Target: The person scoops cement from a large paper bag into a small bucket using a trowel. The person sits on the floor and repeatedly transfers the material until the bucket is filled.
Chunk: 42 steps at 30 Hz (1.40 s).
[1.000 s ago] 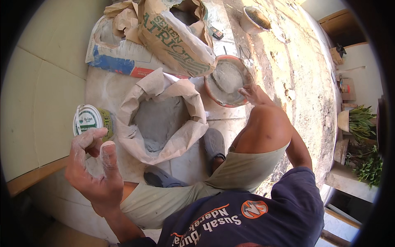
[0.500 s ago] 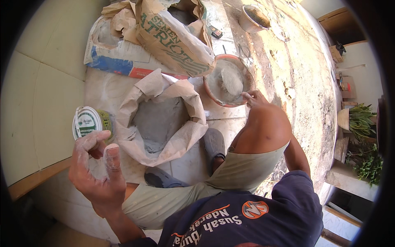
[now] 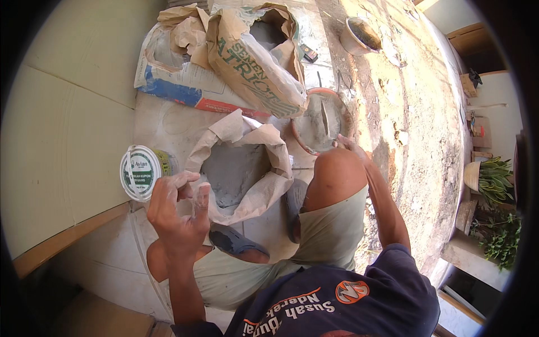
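Note:
My right hand (image 3: 350, 146) is closed at the near right rim of a round reddish-brown basin (image 3: 298, 135), partly hidden behind my knee. It holds what looks like a trowel (image 3: 326, 121), coated in grey mix and turned nearly edge-on inside the basin. Wet grey mix (image 3: 312, 118) lies around the blade. Raised and empty, my left hand (image 3: 182, 210) is dusted with grey powder, thumb and bent fingers apart. It hovers in front of an open paper sack (image 3: 264, 196) with a rolled-down rim, holding grey powder (image 3: 236, 168).
A tub with a white and green lid (image 3: 137, 173) stands left of the sack. Behind lie a printed cement bag (image 3: 247, 73) and a white, blue and red bag (image 3: 168, 84). A bucket (image 3: 361, 36) stands far right on rough ground; potted plants (image 3: 494, 180) line the right side.
The trowel has turned from showing its broad, mix-covered face to nearly edge-on in the basin. My left hand has shifted right, toward the sack. The whole view has shifted slightly.

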### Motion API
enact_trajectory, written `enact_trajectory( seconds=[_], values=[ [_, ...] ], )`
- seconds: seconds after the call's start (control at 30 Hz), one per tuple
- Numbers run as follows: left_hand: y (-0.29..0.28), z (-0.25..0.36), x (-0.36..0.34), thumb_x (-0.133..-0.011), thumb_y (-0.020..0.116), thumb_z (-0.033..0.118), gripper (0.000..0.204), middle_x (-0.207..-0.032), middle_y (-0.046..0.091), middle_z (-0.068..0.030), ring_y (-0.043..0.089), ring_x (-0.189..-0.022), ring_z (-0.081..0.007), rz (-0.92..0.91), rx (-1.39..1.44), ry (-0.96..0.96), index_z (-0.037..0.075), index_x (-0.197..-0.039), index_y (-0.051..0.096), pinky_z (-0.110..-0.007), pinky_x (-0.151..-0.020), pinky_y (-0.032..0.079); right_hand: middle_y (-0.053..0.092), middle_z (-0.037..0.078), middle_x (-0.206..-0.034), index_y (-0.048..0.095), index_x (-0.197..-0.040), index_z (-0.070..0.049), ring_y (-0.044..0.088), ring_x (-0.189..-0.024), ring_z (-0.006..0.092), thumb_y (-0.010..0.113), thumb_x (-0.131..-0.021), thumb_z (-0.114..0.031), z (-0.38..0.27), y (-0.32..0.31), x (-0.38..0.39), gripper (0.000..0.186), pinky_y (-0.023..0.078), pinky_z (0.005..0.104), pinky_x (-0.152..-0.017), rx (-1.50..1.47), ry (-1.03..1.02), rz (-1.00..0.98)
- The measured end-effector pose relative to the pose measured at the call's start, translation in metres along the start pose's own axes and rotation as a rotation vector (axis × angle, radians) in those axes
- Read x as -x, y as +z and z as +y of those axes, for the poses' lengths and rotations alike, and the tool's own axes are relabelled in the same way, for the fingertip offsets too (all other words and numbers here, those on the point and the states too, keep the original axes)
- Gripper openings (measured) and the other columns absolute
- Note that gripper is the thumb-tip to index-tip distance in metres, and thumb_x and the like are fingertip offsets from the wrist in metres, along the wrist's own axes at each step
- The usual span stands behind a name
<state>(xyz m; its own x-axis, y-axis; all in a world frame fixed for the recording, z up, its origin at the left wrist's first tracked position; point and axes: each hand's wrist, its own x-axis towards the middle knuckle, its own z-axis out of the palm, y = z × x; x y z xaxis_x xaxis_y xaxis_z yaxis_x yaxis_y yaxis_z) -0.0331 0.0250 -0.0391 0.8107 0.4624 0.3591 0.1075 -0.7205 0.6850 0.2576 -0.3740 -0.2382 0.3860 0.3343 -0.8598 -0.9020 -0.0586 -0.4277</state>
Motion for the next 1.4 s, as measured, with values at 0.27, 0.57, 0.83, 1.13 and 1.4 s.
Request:
enact_trajectory(
  seconds=[0.27, 0.57, 0.83, 1.13, 1.4],
  values=[
    [-0.038, 0.057, -0.019, -0.095, 0.078, 0.019, 0.019, -0.084, 0.066, -0.0124, 0.062, -0.074, -0.0307, -0.294, -0.034, -0.279, 0.003, -0.102, 0.072, -0.042, -0.071, 0.051, 0.049, -0.004, -0.070, 0.055, -0.108, -0.015, 0.043, -0.047, 0.0064, 0.048, -0.112, -0.050, -0.033, 0.035, 0.138, 0.036, 0.039, 0.0245, -0.041, -0.072, 0.034, 0.124],
    [-0.208, 0.183, -0.020, -0.102, 0.069, 0.022, 0.023, -0.089, 0.072, -0.0161, 0.070, -0.078, -0.0303, -0.407, 0.003, -0.684, -0.001, -0.106, 0.070, -0.040, -0.074, 0.054, 0.059, 0.008, -0.066, 0.068, -0.097, 0.001, 0.058, -0.049, 0.0204, 0.061, -0.106, -0.049, 0.091, 0.009, 0.443, 0.051, 0.048, 0.0395, -0.045, 0.564, 0.022, 0.681],
    [-0.327, 0.126, -0.002, -0.105, 0.067, 0.031, 0.035, -0.086, 0.071, -0.0147, 0.065, -0.071, -0.0245, -0.466, -0.201, -0.729, -0.004, -0.105, 0.070, -0.040, -0.068, 0.052, 0.058, 0.010, -0.066, 0.061, -0.088, -0.002, 0.057, -0.047, 0.0216, 0.069, -0.103, -0.037, 0.181, 0.119, 0.683, 0.038, 0.045, 0.0409, -0.040, 0.096, 0.225, 0.840],
    [-0.379, 0.068, -0.076, -0.106, 0.065, 0.036, 0.038, -0.073, 0.065, -0.0122, 0.059, -0.047, -0.0225, -0.756, -0.009, -0.808, -0.001, -0.114, 0.065, -0.036, -0.042, 0.046, 0.062, 0.010, -0.064, 0.065, -0.088, -0.002, 0.060, -0.047, 0.0207, 0.067, -0.103, -0.040, 0.329, 0.337, 0.741, 0.041, 0.047, 0.0404, -0.041, -0.290, 0.037, 1.131],
    [-0.416, 0.057, -0.080, -0.106, 0.064, 0.033, 0.039, -0.066, 0.061, -0.0099, 0.054, -0.040, -0.0229, -1.012, -0.136, -0.846, -0.003, -0.122, 0.062, -0.036, -0.035, 0.039, 0.078, 0.020, -0.088, 0.077, -0.111, 0.002, 0.078, -0.077, 0.0279, 0.069, -0.097, -0.039, 0.579, 0.495, 0.774, 0.044, 0.062, 0.0399, -0.072, -0.445, 0.457, 1.157]
  ],
)
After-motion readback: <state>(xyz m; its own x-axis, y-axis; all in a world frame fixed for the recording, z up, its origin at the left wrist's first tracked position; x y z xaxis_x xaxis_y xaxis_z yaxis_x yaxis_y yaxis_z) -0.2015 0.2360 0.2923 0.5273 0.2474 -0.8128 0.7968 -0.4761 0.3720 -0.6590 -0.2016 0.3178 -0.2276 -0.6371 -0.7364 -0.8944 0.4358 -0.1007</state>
